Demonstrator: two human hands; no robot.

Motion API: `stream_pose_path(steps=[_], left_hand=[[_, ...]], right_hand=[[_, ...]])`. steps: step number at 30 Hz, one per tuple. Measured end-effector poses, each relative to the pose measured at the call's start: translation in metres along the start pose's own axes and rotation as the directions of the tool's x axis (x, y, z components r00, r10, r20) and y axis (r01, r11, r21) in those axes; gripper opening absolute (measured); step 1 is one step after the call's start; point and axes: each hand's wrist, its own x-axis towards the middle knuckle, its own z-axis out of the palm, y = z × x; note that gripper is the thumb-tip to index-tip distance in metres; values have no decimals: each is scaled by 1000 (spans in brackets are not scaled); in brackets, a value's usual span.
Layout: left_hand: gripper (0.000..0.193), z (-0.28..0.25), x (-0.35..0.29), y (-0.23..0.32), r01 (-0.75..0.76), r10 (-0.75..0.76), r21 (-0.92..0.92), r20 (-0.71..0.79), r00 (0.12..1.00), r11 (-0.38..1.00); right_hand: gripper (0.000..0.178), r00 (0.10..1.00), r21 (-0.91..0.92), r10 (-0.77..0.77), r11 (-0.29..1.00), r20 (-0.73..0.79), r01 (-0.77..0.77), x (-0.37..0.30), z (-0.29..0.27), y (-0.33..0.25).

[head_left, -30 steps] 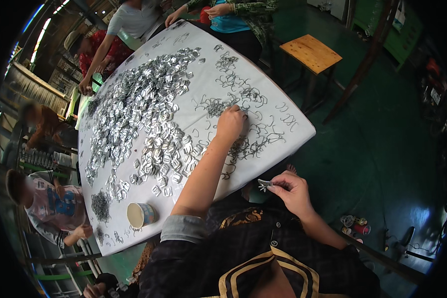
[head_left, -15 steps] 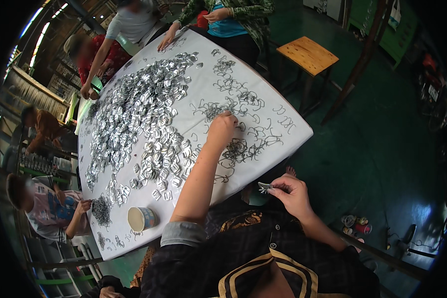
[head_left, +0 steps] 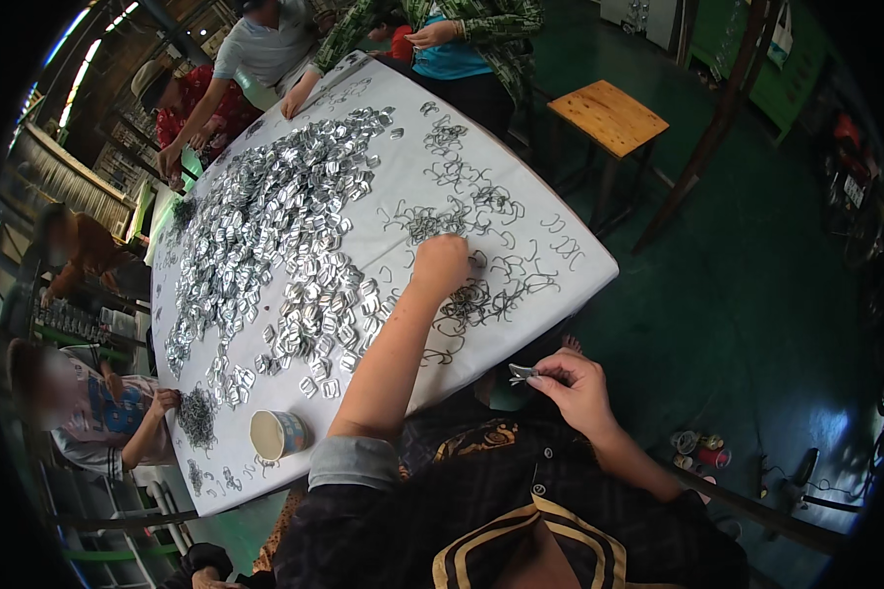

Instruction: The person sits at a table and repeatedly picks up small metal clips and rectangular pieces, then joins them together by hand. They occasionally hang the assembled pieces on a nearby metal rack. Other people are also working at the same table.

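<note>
My left hand (head_left: 443, 263) reaches out over the white tabletop, among dark curved wire hooks (head_left: 469, 299). Its fingers are curled down and closed, and whatever they may hold is hidden under the hand. Just off the table's near edge, my right hand (head_left: 575, 385) pinches a small silver metal buckle (head_left: 522, 373) between thumb and fingers. To the left of my left arm lies a wide heap of similar shiny silver buckles (head_left: 309, 314). Another cluster of hooks (head_left: 432, 224) lies just beyond my left hand.
A paper tub (head_left: 278, 434) stands near the table's (head_left: 373, 250) near-left edge, beside a dark pile of hooks (head_left: 197, 417). Several people work around the left and far sides. A wooden stool (head_left: 609, 116) stands on the green floor at the right.
My left hand has drawn slightly nearer to me over the hooks. My right hand keeps its pinch on the buckle. At the far side, co-workers' arms have shifted.
</note>
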Motion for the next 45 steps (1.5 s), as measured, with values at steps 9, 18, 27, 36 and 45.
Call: stream_pose_path(steps=[9,18,27,36,45], left_hand=[[6,-31,-58,16,245,-77,-969,247,966,-25],[12,-54,-130,84,-90,-8,-962,-95,995,258],[12,-39,-146,98,-178,-115,-951,-213,970,254],[12,-44,-164,95,-259,-67,-902,-299,952,346],[14,-41,-181,97,-229,-71,-889,-278,958,395]], right_hand=[[8,1000,-5,5,1000,-22,-5,1,-1,3],[8,999,38,-14,999,-46,16,3,8,6],[8,992,-64,-110,991,64,114,5,12,1],[16,945,-311,-200,909,260,278,78,41,2],[39,880,-694,-207,549,426,466,136,141,38]])
